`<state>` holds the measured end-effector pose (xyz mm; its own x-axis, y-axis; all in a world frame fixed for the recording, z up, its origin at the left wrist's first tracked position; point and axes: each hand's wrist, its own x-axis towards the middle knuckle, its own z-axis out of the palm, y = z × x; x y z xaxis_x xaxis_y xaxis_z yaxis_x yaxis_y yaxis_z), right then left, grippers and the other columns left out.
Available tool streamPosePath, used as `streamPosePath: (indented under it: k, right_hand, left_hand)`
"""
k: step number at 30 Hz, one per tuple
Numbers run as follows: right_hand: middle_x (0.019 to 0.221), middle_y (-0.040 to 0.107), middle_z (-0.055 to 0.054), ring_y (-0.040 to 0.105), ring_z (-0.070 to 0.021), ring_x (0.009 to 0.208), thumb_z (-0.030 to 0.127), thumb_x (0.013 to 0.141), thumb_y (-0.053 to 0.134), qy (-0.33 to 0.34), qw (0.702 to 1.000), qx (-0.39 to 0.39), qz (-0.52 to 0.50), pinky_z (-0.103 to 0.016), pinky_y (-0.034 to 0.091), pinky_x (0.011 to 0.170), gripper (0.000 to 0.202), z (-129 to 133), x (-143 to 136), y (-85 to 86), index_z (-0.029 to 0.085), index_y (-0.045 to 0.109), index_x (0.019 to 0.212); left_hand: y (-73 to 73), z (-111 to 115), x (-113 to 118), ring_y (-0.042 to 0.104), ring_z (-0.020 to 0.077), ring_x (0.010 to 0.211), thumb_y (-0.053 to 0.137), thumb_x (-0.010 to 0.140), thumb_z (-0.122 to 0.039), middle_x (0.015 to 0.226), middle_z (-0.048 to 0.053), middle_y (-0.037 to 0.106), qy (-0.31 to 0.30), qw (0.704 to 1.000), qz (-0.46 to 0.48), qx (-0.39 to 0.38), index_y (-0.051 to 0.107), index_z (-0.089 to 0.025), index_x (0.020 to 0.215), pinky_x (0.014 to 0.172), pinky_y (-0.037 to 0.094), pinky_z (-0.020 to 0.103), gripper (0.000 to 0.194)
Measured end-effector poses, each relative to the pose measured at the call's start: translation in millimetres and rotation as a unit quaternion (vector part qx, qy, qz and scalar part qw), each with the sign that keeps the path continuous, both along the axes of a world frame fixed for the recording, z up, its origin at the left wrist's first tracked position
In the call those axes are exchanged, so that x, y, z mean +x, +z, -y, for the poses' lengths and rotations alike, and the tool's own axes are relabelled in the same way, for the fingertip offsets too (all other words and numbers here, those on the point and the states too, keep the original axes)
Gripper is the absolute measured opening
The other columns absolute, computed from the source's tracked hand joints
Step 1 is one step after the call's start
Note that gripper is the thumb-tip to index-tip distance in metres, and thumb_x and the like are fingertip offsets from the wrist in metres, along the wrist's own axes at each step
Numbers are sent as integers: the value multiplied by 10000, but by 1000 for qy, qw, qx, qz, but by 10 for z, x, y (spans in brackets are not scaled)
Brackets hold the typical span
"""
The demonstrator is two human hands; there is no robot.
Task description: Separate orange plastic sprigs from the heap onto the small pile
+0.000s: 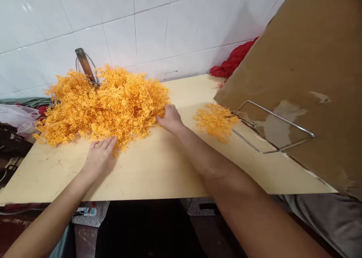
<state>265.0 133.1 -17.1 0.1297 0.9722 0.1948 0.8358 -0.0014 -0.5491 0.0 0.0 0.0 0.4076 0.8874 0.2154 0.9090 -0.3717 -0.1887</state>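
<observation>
While both bare arms stretch forward over a pale wooden tabletop (158,171), the left hand (99,154) lies palm down, fingers straight and together, holding nothing. Its fingertips touch the near edge of a large loose heap of orange plastic sprigs (102,103), which spreads away beyond and to both sides of them. The right hand (169,118) rests at the heap's right edge with its fingers curled in among the sprigs; whether they pinch any cannot be told. Just right of those fingers, apart from them, lies a small clump of the same orange sprigs (216,120). Beyond that clump a bent wire frame (273,128) rests against a tilted brown cardboard sheet (308,69). Behind the big heap a metal handle (85,64) stands slanted against a white tiled wall (158,28).
</observation>
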Motion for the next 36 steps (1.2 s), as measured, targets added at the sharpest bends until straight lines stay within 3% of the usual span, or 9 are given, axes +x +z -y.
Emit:
streamPosePath:
  k: [5,8,13,19,22,25,30,33,36]
  right_hand:
    - [528,369,63,370,-102,469,246,659,536,94,988,-16,-120,-230,277,461,202,497,-58,44,200,455,838]
    - [522,356,71,362,-91,466,255,676,526,148,974,25,-167,-222,281,467,190,861,-165,45,197,438,834]
    - [758,543,-31,487,-113,575,221,704,504,201,961,59,-182,-250,394,538,221,1192,-300,-14,165,458,913]
    - [779,571,-34,549,-132,620,258,751,476,197,941,45,-271,-263,443,557,122,1366,-189,-1,192,436,845]
    - [744,578,-27,551,-137,619,264,767,475,185,949,67,-247,-262,438,559,100,1462,-174,38,194,455,835]
    - [775,602,-46,564,-156,666,233,775,458,164,964,95,-185,-271,438,593,73,1560,-186,26,191,484,829]
    - [792,625,-69,581,-182,702,194,791,411,161,975,118,-102,-288,436,614,109,1722,-224,-81,187,519,801]
    - [736,616,-59,581,-168,675,204,807,406,203,964,122,-119,-276,443,608,137,1779,-207,-105,192,517,727]
    - [726,619,-40,573,-138,609,272,815,448,159,963,92,-195,-255,452,571,117,1734,-105,-95,195,525,773]
  left_hand:
    - [92,171,34,516,240,1106,430,821,-234,1196,96,579,20,985,171,33,545,-170,1156,933,382,416,361]
    - [76,209,370,582,170,908,462,813,-284,1028,91,624,16,921,388,-32,549,-159,1098,827,456,330,322]
    - [-74,227,921,580,131,783,546,767,-298,904,70,621,25,733,628,-260,558,-160,991,745,466,274,263]
    - [-40,224,1117,603,179,905,557,768,-345,981,99,618,156,375,819,-405,544,-149,808,826,461,349,201]
    - [11,156,1214,622,147,727,446,819,-431,774,87,637,145,275,831,-461,553,-124,765,763,474,298,330]
    - [2,68,1355,579,111,555,390,847,-421,608,49,607,138,232,831,-486,569,-108,754,676,476,252,372]
    - [-81,-42,1544,529,87,478,415,810,-174,522,10,554,201,197,854,-437,526,-127,631,621,458,217,216]
    - [-132,-84,1574,566,88,546,423,709,-36,554,12,562,231,180,872,-394,496,-131,604,639,451,204,160]
    - [-173,-103,1562,585,91,579,391,667,11,593,20,577,229,174,878,-382,501,-121,652,618,440,205,172]
